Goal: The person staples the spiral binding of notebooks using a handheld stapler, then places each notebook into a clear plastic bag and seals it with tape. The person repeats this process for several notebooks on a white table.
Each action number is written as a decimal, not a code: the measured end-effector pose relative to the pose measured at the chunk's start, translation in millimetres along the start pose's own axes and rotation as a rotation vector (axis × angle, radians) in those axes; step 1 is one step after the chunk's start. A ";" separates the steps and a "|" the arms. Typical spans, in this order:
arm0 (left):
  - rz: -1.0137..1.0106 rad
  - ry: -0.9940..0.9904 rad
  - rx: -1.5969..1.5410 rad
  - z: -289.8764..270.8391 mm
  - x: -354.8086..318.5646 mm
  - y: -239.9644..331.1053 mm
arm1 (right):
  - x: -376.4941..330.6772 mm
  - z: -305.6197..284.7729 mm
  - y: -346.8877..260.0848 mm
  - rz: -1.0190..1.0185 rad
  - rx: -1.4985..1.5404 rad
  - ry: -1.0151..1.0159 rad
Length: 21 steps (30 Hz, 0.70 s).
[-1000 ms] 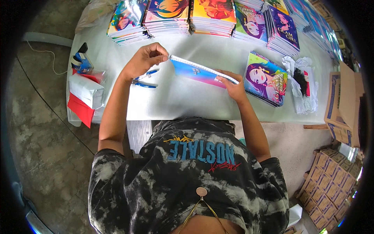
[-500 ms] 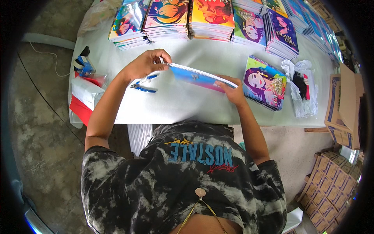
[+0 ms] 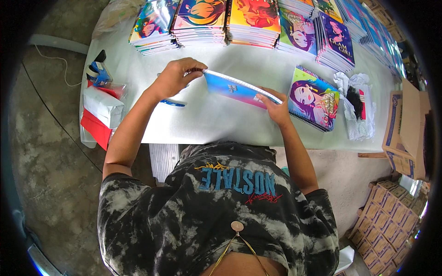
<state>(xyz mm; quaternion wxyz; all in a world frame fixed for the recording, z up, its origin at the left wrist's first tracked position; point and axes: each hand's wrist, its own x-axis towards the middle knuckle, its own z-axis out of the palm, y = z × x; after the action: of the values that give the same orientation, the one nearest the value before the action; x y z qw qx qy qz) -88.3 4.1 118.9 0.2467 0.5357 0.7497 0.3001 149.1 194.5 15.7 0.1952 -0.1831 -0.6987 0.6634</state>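
Note:
A spiral notebook (image 3: pixel 239 91) with a blue-to-pink cover is held tilted above the table, its white bound edge facing up. My left hand (image 3: pixel 177 76) pinches the left end of that edge with thumb and fingers. At the other end my right hand (image 3: pixel 276 108) grips it, thumb on the cover. Below my left wrist lie blue-handled pliers (image 3: pixel 172 103), partly covered by the arm. To the right of my right hand, notebooks (image 3: pixel 313 97) with a purple-haired figure on the top cover rest on the table.
Stacks of colourful notebooks (image 3: pixel 200 20) line the far side of the white table (image 3: pixel 216 126). A tape dispenser (image 3: pixel 97 71) and a white plastic-wrapped packet (image 3: pixel 103 106) sit at the left. Crumpled white paper (image 3: pixel 361 122) with black bristly material and an open carton (image 3: pixel 405 129) are at the right.
My left hand has moved slightly right and up along the notebook's end, its forearm now covering more of the pliers. My right hand keeps its grip.

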 end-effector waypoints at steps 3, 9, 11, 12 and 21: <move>0.102 0.083 0.201 2.2 2.4 7.1 | -0.8 0.9 4.1 -0.018 -0.004 0.016; -0.031 0.022 0.434 3.4 3.9 22.9 | -4.3 2.9 5.9 -0.024 -0.009 0.022; -0.086 0.049 0.447 7.7 4.0 28.0 | -6.4 4.0 1.3 -0.023 -0.011 -0.001; -0.115 0.064 0.454 8.9 4.3 29.4 | -7.3 5.1 -0.4 -0.014 0.002 -0.009; -0.294 -0.036 -0.128 2.0 5.7 18.5 | -10.6 6.7 1.8 -0.056 0.044 0.017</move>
<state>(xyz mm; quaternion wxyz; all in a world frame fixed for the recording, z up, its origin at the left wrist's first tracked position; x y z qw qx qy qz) -76.6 14.4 130.5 0.3347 0.4089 0.7949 0.2983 154.7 183.4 13.3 0.2235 -0.1646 -0.6870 0.6715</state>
